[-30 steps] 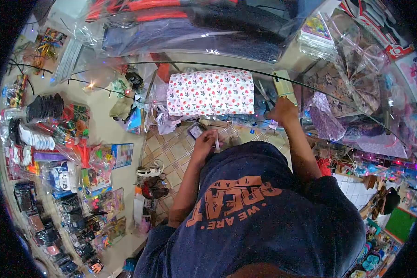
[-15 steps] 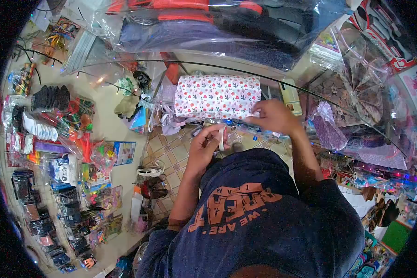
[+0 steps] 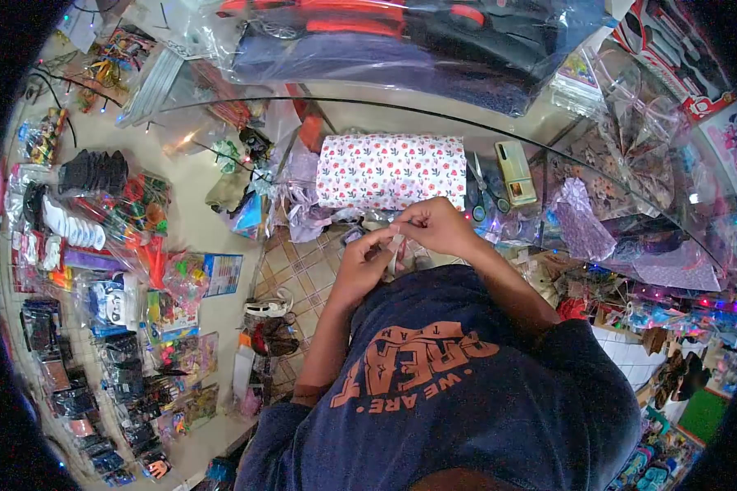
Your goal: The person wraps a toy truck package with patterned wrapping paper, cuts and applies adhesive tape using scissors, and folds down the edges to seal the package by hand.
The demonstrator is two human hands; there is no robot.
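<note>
Just below a package wrapped in white floral paper (image 3: 391,170), my two hands meet in front of my shirt. My left hand (image 3: 364,263) is closed around a small roll of tape (image 3: 395,252). The fingers of my right hand (image 3: 438,225) are pinched together at the top of the roll, touching or nearly touching my left fingertips. What lies between the right fingertips is too small to make out. Dark-handled scissors (image 3: 481,192) lie right of the package, beside a phone in a yellowish case (image 3: 516,173).
Plastic-wrapped goods (image 3: 401,49) stand beyond the glass table's curved edge. Crumpled purple wrap (image 3: 580,219) lies at the right. Packaged items (image 3: 110,303) hang in rows on the left. Below the table, tiled floor (image 3: 291,266) shows.
My right hand has left the package's lower right corner and moved left and down to the tape in my left hand. The scissors, hidden before, now show beside the phone.
</note>
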